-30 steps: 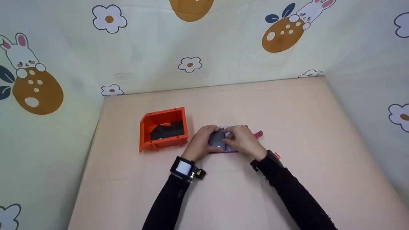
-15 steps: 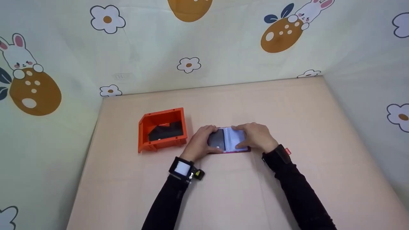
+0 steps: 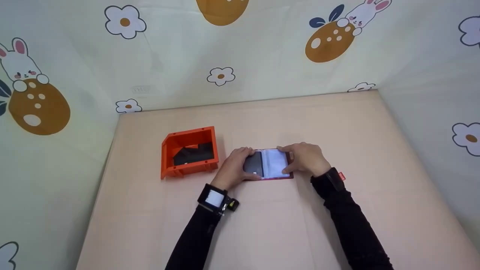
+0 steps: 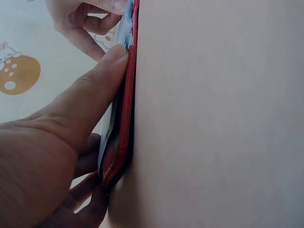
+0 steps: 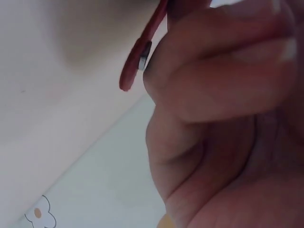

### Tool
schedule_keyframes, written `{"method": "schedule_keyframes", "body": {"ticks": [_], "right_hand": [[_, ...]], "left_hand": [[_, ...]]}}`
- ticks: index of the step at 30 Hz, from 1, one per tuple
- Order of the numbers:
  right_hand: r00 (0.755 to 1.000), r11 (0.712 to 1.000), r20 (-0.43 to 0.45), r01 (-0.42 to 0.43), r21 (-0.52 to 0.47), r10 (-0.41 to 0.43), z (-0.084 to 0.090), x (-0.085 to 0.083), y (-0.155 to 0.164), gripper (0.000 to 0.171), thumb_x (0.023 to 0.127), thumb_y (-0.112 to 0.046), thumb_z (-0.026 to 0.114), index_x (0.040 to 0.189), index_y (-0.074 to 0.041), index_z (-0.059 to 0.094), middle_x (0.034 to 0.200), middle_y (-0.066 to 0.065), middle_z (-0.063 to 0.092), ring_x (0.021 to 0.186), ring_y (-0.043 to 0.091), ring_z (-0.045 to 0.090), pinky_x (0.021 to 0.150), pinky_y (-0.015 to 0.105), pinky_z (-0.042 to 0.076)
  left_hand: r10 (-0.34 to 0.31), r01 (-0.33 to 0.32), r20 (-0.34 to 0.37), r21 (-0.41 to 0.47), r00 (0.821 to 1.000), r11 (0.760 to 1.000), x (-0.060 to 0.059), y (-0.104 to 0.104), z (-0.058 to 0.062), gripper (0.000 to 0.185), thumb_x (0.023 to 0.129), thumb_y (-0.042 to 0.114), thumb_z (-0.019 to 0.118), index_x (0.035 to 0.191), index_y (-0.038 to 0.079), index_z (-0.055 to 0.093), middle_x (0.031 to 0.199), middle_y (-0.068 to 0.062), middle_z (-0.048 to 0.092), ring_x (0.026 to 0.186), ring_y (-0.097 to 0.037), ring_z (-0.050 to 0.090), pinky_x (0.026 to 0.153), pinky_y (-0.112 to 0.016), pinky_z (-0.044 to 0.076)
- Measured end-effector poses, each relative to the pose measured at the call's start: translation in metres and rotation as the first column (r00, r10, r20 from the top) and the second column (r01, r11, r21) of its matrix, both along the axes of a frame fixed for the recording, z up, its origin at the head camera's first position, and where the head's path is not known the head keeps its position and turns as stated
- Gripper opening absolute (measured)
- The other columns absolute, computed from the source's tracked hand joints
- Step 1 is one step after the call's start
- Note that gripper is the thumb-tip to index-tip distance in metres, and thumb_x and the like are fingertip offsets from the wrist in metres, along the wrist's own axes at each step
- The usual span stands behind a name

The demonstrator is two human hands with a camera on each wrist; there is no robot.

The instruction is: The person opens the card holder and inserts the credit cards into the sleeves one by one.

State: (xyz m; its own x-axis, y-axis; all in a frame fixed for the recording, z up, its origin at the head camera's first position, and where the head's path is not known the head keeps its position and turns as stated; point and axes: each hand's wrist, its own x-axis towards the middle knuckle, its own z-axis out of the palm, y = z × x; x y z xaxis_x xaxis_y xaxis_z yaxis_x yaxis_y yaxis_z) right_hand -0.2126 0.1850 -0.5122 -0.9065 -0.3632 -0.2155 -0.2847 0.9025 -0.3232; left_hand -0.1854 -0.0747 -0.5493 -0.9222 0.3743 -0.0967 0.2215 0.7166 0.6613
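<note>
On the table (image 3: 262, 225) in front of me, just right of the orange bin (image 3: 189, 152), the red card wallet (image 3: 268, 165) lies spread open and flat, its clear sleeves facing up. My left hand (image 3: 234, 168) grasps the left half, thumb pressed along the near edge and fingers curled under the far side, as the left wrist view shows with the thumb (image 4: 90, 90) lying against the red cover (image 4: 124, 133). A dark card (image 3: 254, 165) sits on that left half, under my fingers. My right hand (image 3: 305, 159) pinches the right edge, fingers bent over the pale right page; the right wrist view shows only curled fingers (image 5: 223, 61) close against the red snap tab (image 5: 140, 57). I judge the opening done: the wallet is unfastened and laid out. Whether the dark card is fully seated in a sleeve or only resting on top I cannot tell. More dark pieces (image 3: 195, 153) lie in the bin, so I judge some handling is left.
</note>
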Motion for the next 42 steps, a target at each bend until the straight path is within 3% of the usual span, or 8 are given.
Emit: {"method": "schedule_keyframes", "body": {"ticks": [11,14,18,22,26,30,34,42], "right_hand": [[1.000,1.000,0.025,0.008,-0.010,-0.008,-0.002,-0.003,-0.001,0.080,0.069,-0.039,0.097,0.142,-0.027,0.065,0.082,0.005,0.062,0.091,0.026,0.058,0.070,0.035,0.042],[1.000,1.000,0.027,0.010,-0.005,-0.010,-0.002,-0.003,-0.001,0.080,0.069,-0.039,0.097,0.142,-0.026,0.065,0.094,0.009,0.071,0.093,0.026,0.059,0.073,0.038,0.046],[1.000,1.000,0.025,0.014,-0.014,-0.014,0.000,-0.002,-0.001,0.080,0.069,-0.037,0.097,0.140,-0.023,0.066,0.121,0.016,0.073,0.099,0.027,0.061,0.083,0.046,0.052],[0.999,0.999,0.032,0.011,-0.041,-0.010,-0.001,-0.003,-0.001,0.080,0.068,-0.034,0.098,0.140,-0.022,0.066,0.135,0.017,0.068,0.103,0.028,0.060,0.088,0.048,0.051],[1.000,0.999,0.029,0.002,-0.044,-0.001,-0.002,-0.004,-0.001,0.079,0.068,-0.033,0.098,0.140,-0.021,0.066,0.134,0.017,0.069,0.102,0.028,0.060,0.084,0.047,0.051],[1.000,0.999,0.026,0.017,-0.029,-0.016,-0.001,-0.004,0.001,0.079,0.067,-0.033,0.098,0.139,-0.020,0.067,0.134,0.017,0.069,0.106,0.028,0.063,0.086,0.049,0.053],[0.999,0.999,0.036,0.029,-0.034,-0.028,-0.002,-0.006,0.002,0.080,0.067,-0.032,0.098,0.140,-0.019,0.067,0.132,0.017,0.069,0.106,0.029,0.062,0.088,0.049,0.053],[0.999,0.999,0.048,0.016,-0.044,-0.014,-0.005,-0.007,-0.001,0.079,0.067,-0.033,0.098,0.139,-0.022,0.067,0.121,0.011,0.072,0.100,0.028,0.058,0.084,0.045,0.049]], "left_hand": [[-0.041,0.041,-0.010,-0.058,0.999,0.997,0.002,-0.001,0.007,0.087,0.079,0.042,0.090,0.152,0.015,0.050,0.158,-0.007,0.048,0.142,-0.024,0.046,0.122,-0.044,0.037],[-0.089,0.086,-0.047,-0.069,0.995,0.994,0.003,0.000,0.020,0.090,0.081,0.044,0.088,0.158,0.023,0.044,0.165,-0.003,0.040,0.151,-0.025,0.038,0.122,-0.047,0.036],[-0.086,0.093,-0.208,0.026,0.974,0.995,0.000,-0.011,0.048,0.084,0.087,0.046,0.081,0.159,0.032,0.041,0.168,0.003,0.035,0.155,-0.023,0.035,0.119,-0.049,0.039],[0.155,-0.104,-0.349,0.160,0.924,0.982,-0.007,-0.049,0.069,0.055,0.095,0.040,0.075,0.145,0.021,0.058,0.141,-0.004,0.062,0.128,-0.024,0.059,0.105,-0.041,0.052],[0.417,-0.414,-0.305,0.077,0.856,0.907,-0.011,-0.096,0.072,0.026,0.096,0.026,0.076,0.115,0.010,0.068,0.104,-0.011,0.067,0.097,-0.027,0.060,0.086,-0.039,0.052],[0.426,-0.440,-0.113,-0.188,0.898,0.878,-0.015,-0.120,0.064,0.045,0.088,0.021,0.083,0.125,0.002,0.067,0.120,-0.019,0.069,0.109,-0.036,0.062,0.101,-0.053,0.051],[0.401,-0.377,0.038,-0.268,0.915,0.887,-0.021,-0.126,0.057,0.058,0.086,0.018,0.082,0.138,0.002,0.061,0.135,-0.021,0.063,0.119,-0.040,0.058,0.110,-0.061,0.044],[0.358,-0.319,0.057,-0.338,0.932,0.885,-0.024,-0.128,0.053,0.028,0.084,0.000,0.071,0.110,0.009,0.074,0.109,-0.017,0.072,0.096,-0.036,0.062,0.098,-0.056,0.051]]}}
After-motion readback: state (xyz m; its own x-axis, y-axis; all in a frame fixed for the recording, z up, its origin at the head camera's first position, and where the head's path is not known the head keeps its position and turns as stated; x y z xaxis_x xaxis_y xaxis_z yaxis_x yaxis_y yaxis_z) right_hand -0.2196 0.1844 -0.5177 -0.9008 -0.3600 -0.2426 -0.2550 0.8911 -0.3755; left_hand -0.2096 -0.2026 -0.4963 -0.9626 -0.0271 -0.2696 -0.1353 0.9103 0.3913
